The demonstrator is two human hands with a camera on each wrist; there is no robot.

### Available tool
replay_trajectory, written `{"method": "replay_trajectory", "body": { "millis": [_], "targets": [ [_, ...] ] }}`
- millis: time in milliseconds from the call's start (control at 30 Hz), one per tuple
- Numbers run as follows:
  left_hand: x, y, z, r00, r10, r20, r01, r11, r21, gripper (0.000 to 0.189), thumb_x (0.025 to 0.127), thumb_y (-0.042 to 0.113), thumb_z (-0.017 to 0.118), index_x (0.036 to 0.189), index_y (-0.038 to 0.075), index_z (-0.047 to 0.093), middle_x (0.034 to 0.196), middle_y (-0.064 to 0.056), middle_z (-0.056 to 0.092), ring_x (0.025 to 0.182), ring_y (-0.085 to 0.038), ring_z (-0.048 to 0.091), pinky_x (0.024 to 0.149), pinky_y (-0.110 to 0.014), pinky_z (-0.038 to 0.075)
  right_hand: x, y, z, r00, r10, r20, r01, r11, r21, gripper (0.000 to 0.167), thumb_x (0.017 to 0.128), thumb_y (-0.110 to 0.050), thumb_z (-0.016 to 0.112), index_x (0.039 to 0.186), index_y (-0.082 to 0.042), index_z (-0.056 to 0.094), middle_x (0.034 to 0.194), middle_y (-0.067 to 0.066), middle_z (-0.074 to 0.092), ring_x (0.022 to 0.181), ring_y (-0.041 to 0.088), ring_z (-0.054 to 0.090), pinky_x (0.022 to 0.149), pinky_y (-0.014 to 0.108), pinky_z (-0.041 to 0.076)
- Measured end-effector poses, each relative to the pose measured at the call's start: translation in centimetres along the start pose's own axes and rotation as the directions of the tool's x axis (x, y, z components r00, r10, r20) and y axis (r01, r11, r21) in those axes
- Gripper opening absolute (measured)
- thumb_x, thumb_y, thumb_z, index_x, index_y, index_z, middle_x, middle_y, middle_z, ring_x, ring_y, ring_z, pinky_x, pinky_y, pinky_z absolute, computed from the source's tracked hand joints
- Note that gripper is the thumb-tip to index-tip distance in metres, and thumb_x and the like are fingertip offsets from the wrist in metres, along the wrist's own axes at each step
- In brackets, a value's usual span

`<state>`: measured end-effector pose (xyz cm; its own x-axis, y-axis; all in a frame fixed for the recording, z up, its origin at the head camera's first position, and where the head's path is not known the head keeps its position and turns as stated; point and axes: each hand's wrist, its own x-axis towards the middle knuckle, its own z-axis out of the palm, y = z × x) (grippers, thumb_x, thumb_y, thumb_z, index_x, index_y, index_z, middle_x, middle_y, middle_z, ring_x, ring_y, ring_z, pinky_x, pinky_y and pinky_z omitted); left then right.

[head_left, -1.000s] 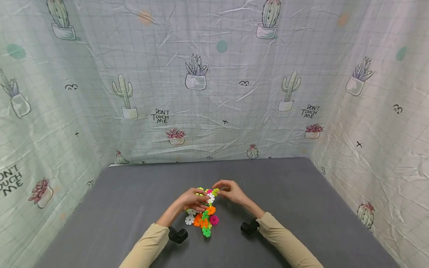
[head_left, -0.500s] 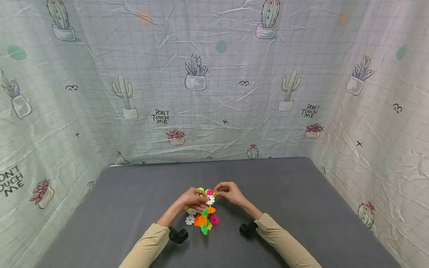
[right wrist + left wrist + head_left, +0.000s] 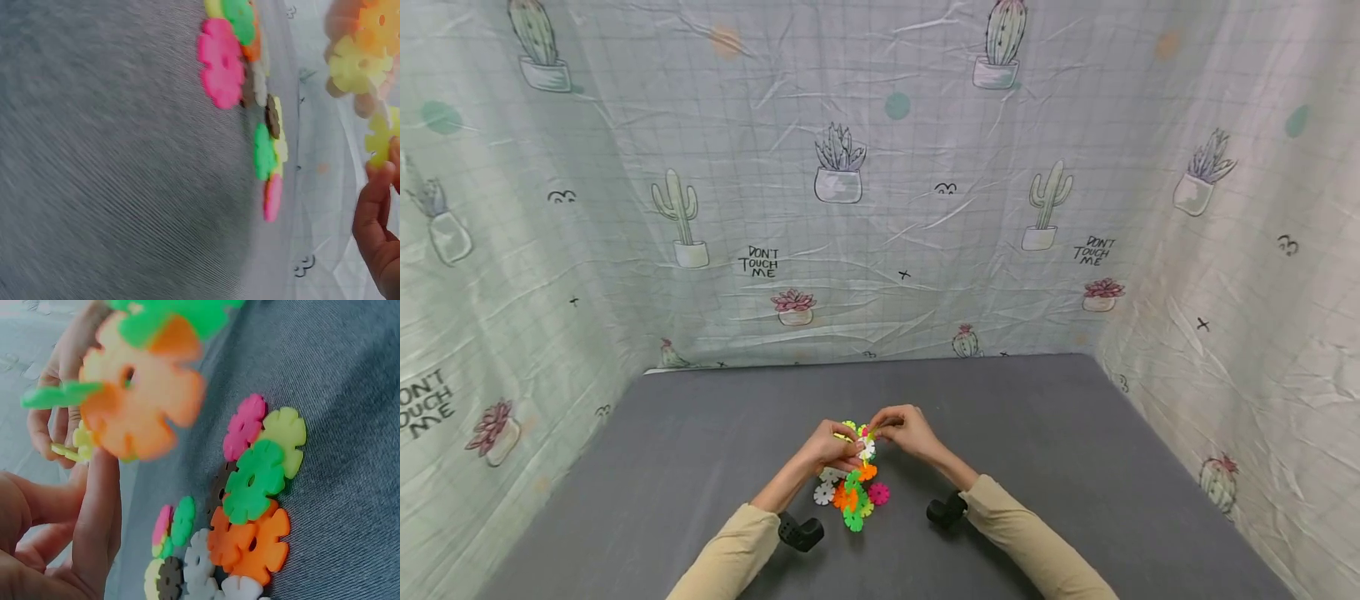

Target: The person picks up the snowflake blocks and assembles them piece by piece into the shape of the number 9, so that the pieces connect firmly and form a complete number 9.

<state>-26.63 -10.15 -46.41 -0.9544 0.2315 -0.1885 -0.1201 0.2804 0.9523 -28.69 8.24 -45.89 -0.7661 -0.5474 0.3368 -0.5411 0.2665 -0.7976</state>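
over the last second the right hand (image 3: 908,432) has eased a little closer to the left hand (image 3: 831,446), so that their fingertips nearly meet above the gray table (image 3: 1015,433). the right thumb and fingers pinch a yellow flower piece (image 3: 378,140), which a second ago shows its flat face to the head camera and now looks narrow, turned more on edge. in the right wrist view it sits right at the edge of a white flower piece (image 3: 868,449) and seems to touch it; whether the slots are engaged i cannot tell. the left hand pinches the upper part of the linked chain (image 3: 853,481), close to that white piece, though its exact contact is partly hidden. the chain hangs from there through orange and green pieces, and its lower end has turned and drifted slightly toward the left hand's side. beneath and around it, loose pieces lie on the table, among them a pink flower piece (image 3: 879,493) that has stayed put. taken together, the work appears to have gone from lining up the yellow piece to pressing it onto the chain, with the join not clearly made yet.
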Motion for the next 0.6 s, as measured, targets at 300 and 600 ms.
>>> {"method": "replay_trajectory", "body": {
  "millis": [300,600],
  "targets": [
    [0.0,-0.2,-1.0,0.979,-0.038,0.201,0.033,0.999,0.026,0.043,0.086,0.019,0.059,0.122,0.0,0.048,0.081,-0.009,0.068,0.063,-0.01,0.065,0.056,-0.025,0.055,-0.1,-1.7,-0.7,0.992,0.027,0.119,-0.023,0.999,-0.039,0.017,0.085,0.004,0.053,0.097,0.004,0.066,0.095,0.023,0.065,0.056,0.012,0.057,0.053,0.02,0.05],
    [0.1,0.2,-0.9,0.991,-0.046,0.123,0.043,0.999,0.025,0.039,0.089,0.02,0.055,0.117,-0.005,0.053,0.096,-0.021,0.063,0.054,-0.009,0.062,0.062,-0.032,0.057,1.0,2.0,-0.1,0.992,0.067,0.105,-0.069,0.998,0.015,0.023,0.088,-0.004,0.053,0.108,0.003,0.062,0.104,0.023,0.061,0.066,0.035,0.061,0.06,0.043,0.054]
  ]
}}
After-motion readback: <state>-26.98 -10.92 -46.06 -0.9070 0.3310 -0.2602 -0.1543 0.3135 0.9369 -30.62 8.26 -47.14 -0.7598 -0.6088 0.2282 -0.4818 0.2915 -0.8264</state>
